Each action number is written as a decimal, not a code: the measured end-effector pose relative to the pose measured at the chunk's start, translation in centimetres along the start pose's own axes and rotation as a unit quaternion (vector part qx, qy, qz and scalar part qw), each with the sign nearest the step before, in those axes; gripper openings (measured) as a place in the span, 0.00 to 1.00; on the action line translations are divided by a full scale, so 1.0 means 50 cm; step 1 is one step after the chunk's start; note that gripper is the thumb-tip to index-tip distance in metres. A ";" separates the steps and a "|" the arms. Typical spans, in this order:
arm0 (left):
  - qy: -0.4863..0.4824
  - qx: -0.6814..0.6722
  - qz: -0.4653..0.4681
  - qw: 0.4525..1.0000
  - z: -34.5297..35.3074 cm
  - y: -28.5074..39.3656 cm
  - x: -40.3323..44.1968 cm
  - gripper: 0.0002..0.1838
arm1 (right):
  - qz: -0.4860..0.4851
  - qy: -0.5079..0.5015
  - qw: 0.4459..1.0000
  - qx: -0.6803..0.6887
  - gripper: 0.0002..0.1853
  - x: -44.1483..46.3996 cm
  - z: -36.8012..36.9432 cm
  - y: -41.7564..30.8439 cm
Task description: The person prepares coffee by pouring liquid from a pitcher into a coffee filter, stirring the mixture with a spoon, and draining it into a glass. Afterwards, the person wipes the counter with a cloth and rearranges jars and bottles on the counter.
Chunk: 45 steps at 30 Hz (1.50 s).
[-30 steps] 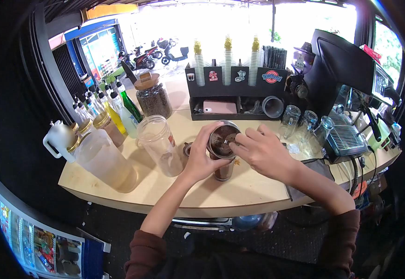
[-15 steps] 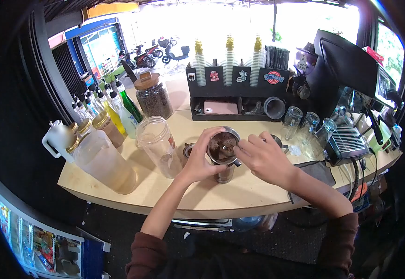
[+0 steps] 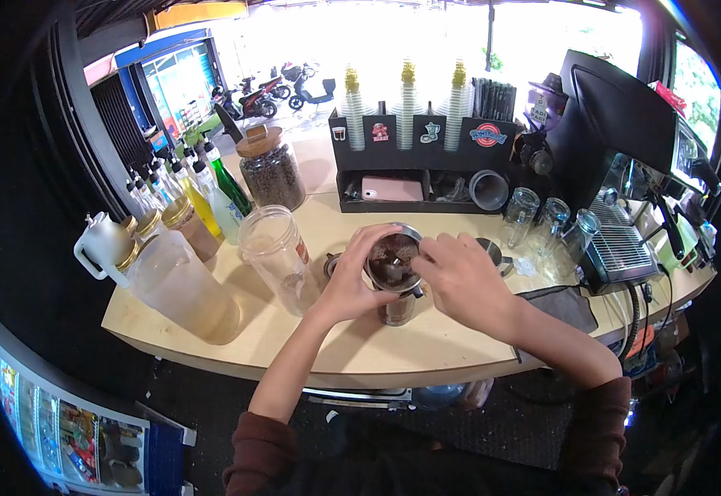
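Observation:
My left hand point(image 3: 350, 285) is curled round a metal coffee filter point(image 3: 374, 283), thumb in front and fingers at the back. Dark wet coffee grounds point(image 3: 393, 250) fill its inside. Beneath it stands a clear glass point(image 3: 397, 312) on the counter, mostly covered from above. Over the filter's right rim, my right hand point(image 3: 468, 285) pinches what looks like a spoon point(image 3: 394, 273); its shiny end sits in the grounds and its handle is hidden by my fingers. A round metal item point(image 3: 331, 263) lies partly behind my left hand. A small metal jug point(image 3: 490, 252) stands behind my right hand.
To the left are a clear jar point(image 3: 278, 256), a cloudy pitcher point(image 3: 183, 285), a coffee-bean jar point(image 3: 271, 174) and syrup bottles point(image 3: 226, 178). A black cup organiser point(image 3: 418, 157) stands behind. Glass mugs point(image 3: 552, 219), a dark cloth point(image 3: 563, 307) and an espresso machine point(image 3: 621, 240) are at right.
My right hand has shifted slightly left and turned over the filter, and the spoon end sits lower in the grounds. My left hand keeps its hold.

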<state>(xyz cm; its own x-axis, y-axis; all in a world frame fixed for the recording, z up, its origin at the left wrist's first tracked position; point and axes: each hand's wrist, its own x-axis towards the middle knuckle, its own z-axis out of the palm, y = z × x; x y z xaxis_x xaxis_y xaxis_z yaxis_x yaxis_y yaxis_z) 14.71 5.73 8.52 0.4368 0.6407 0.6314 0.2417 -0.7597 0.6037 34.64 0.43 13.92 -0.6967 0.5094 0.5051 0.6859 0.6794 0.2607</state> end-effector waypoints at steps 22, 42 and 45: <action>-0.009 0.009 0.021 1.000 -0.001 0.005 -0.012 0.46 | 0.021 -0.002 0.999 0.025 0.09 -0.002 -0.012 -0.028; 0.012 -0.035 -0.058 0.998 0.018 0.003 -0.018 0.48 | -0.049 -0.006 0.995 -0.085 0.07 -0.005 -0.025 0.000; 0.013 -0.041 -0.046 0.998 0.014 0.000 -0.016 0.48 | -0.056 -0.019 0.997 -0.049 0.07 -0.004 -0.015 -0.001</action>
<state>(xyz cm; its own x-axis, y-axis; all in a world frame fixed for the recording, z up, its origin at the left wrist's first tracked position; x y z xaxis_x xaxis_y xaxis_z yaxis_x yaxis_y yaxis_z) 14.99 5.14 7.69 0.3922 0.7115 0.5830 0.2070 -0.6858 0.6977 34.88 -0.10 14.44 -0.7764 0.4545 0.4367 0.6191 0.6797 0.3933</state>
